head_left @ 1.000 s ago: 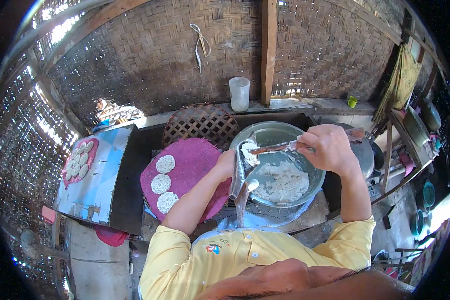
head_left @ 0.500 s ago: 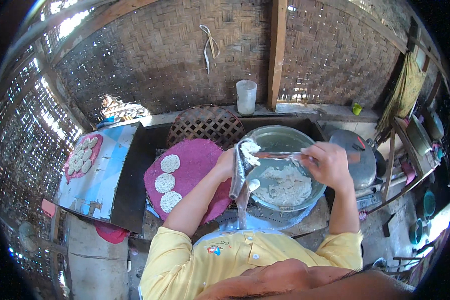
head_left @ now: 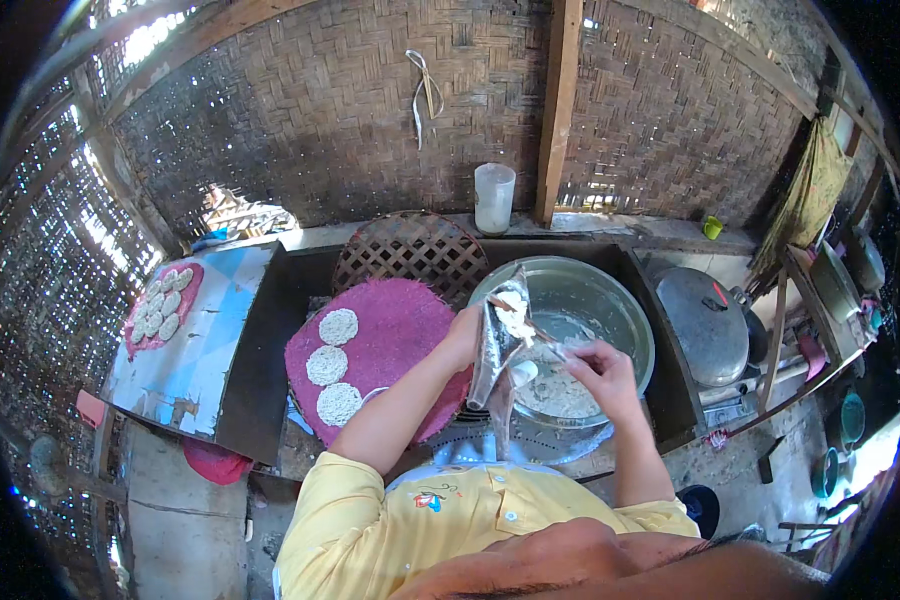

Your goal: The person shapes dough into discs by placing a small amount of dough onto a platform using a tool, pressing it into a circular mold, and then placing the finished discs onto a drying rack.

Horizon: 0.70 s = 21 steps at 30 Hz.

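Note:
My left hand (head_left: 464,336) is closed around a clear plastic piping bag (head_left: 488,366), held tilted over the left side of a wide basin (head_left: 643,325). White dough (head_left: 513,312) sits in the bag's open mouth. Between its fingers and thumb, my right hand (head_left: 608,376) grips a long brown spatula (head_left: 545,337), whose far end reaches into that mouth and is partly covered by dough. More white dough (head_left: 562,392) lies in the basin below my right hand. To the left, a round purple cloth (head_left: 400,330) carries three lacy white rounds (head_left: 327,365).
A woven lattice basket (head_left: 410,255) stands behind the cloth. At left, more rounds lie on a pink cloth (head_left: 188,290) on a blue-and-white board (head_left: 195,350). A lidded metal pot (head_left: 705,325) is right of the basin, and a translucent container (head_left: 494,200) stands on the back ledge.
My right hand has come down and left, nearer the bag, and the spatula's end now dips into the bag's mouth. The bag has shifted slightly right.

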Tool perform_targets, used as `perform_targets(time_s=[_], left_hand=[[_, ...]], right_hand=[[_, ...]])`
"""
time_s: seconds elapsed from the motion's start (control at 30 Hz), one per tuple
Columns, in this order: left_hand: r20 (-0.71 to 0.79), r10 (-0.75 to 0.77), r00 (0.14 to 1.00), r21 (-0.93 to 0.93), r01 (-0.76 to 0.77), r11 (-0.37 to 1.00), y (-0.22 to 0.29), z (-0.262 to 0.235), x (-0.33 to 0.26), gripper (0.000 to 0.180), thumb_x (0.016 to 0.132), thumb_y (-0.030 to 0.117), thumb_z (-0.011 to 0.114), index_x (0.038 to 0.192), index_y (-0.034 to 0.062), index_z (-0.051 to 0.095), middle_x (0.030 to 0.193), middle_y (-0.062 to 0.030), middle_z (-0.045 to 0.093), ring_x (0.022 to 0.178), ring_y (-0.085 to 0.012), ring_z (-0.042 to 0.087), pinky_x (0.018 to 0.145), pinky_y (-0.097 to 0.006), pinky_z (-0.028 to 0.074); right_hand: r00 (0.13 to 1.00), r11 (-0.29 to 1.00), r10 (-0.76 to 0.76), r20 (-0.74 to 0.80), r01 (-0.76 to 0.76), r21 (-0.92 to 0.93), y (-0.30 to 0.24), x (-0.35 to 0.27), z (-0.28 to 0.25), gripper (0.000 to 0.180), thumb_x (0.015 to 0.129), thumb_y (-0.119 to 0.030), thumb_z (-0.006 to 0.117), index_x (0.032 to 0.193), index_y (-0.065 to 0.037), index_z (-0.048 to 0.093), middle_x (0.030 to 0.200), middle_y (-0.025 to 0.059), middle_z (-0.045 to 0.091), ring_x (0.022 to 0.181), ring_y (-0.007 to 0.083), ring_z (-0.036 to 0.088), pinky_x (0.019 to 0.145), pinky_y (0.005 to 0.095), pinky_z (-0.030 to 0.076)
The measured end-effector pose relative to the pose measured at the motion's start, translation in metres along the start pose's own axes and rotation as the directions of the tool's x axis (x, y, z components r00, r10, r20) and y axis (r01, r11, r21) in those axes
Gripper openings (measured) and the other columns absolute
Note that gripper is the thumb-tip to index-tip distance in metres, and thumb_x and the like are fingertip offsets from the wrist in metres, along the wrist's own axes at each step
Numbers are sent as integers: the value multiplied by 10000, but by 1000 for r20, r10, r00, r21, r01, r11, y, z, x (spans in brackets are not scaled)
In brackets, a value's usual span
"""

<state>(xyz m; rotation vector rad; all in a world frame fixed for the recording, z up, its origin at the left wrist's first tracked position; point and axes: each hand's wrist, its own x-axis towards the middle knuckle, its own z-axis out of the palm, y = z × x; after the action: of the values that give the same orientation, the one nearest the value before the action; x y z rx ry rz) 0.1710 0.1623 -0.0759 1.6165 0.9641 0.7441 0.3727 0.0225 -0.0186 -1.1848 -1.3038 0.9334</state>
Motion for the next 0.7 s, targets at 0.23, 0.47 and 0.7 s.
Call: perform_targets(time_s=[0.23, 0.47, 0.7], left_hand=[[-29, 300, 953, 445, -257, 858, 46, 18, -17, 368, 671, 199, 683, 1000, 72, 577, 911, -77, 624, 834, -186, 592, 756, -295, 455], [-39, 178, 983, -33, -179, 983, -37, 7, 26, 160, 729, 34, 603, 878, 21, 546, 783, -81, 593, 710, -169, 592, 591, -293, 493], [-41, 165, 985, 452, -129, 883, 41, 19, -18, 466, 676, 382, 609, 1036, 88, 584, 990, -172, 598, 913, -340, 567, 750, -375, 443]], right_hand=[[857, 811, -422, -297, 210, -546, 5, 2, 4, 168, 695, -116, 695, 794, -1, 621, 647, 106, 608, 538, 125, 576, 505, 235, 453], [966, 879, -204, -157, 110, -465, 10, -12, 1, 201, 701, -148, 698, 785, 15, 615, 632, 71, 603, 530, 87, 543, 483, 227, 421], [890, 750, -390, -237, 157, -643, 11, 3, 8, 153, 716, -139, 676, 784, -10, 627, 583, 75, 574, 517, 109, 541, 476, 243, 422]])
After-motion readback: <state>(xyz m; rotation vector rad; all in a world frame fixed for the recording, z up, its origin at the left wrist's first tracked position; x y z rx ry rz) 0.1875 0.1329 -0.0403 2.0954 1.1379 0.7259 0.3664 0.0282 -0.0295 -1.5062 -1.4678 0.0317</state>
